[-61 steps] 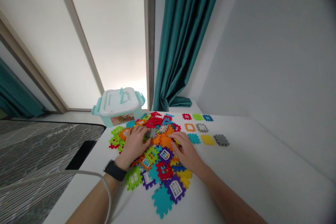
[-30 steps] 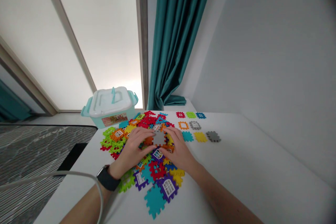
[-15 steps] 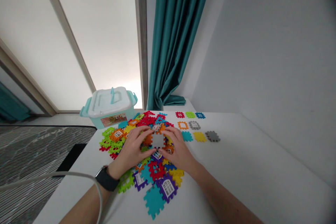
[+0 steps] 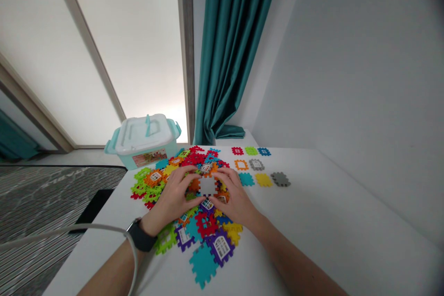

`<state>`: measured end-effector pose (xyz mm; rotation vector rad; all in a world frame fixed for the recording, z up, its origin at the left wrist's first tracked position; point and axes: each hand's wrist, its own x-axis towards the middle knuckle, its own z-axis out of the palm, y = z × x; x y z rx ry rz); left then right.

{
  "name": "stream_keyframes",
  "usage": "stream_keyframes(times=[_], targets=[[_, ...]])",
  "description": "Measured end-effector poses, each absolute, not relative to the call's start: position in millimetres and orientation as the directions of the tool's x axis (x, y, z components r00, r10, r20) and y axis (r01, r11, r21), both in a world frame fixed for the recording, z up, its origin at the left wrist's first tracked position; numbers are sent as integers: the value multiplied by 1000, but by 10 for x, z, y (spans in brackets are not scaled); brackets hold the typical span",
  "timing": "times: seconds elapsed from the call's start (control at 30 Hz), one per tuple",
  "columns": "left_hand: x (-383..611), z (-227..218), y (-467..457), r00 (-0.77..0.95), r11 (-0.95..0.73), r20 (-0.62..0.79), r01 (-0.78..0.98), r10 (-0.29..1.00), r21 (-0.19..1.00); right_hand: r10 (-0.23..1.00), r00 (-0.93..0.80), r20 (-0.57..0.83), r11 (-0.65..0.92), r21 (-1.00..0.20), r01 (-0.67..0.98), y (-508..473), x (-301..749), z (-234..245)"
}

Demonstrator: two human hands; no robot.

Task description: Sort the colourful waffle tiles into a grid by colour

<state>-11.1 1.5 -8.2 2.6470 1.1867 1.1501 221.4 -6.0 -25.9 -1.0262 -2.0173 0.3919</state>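
Observation:
A grey square interlocking tile (image 4: 208, 186) with notched edges faces up between my two hands, above a heap of coloured tiles. My left hand (image 4: 176, 193) curves round its left side, thumb at the near corner and fingers at the far one. Opposite it, my right hand (image 4: 236, 196) holds the right side the same way. Orange shows beside the grey tile; whether that is joined to it or lies beneath, I cannot tell. Close below the thumbs are a purple tile with a white window (image 4: 207, 204) and a red tile (image 4: 206, 225).
Several sorted tiles lie in rows to the right, among them a yellow tile (image 4: 264, 180) and a dark grey tile (image 4: 280, 179). A lidded plastic box (image 4: 147, 136) stands at the back left. A pale cable (image 4: 100, 227) crosses near my left wrist.
Both hands stay nearly in place around the grey tile. The whole view has shifted very slightly, and the heap looks unchanged.

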Motion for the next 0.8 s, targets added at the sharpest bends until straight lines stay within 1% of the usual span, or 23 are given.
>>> stream_keyframes(times=[0.37,0.6,0.73,0.8], targets=[[-91,-55,-8,448,-728,621,609,643,314,767,-350,538,636,-566,525,-60,2222,-256],[-62,-85,6,414,-714,623,599,664,363,754,-321,573,646,-557,522,-46,2209,-268],[-96,-94,22,452,-727,605,595,656,344,751,-339,567,650,-545,530,-16,2257,-244],[-129,-75,23,483,-736,592,600,646,314,748,-369,551,655,-529,539,8,2306,-219]])
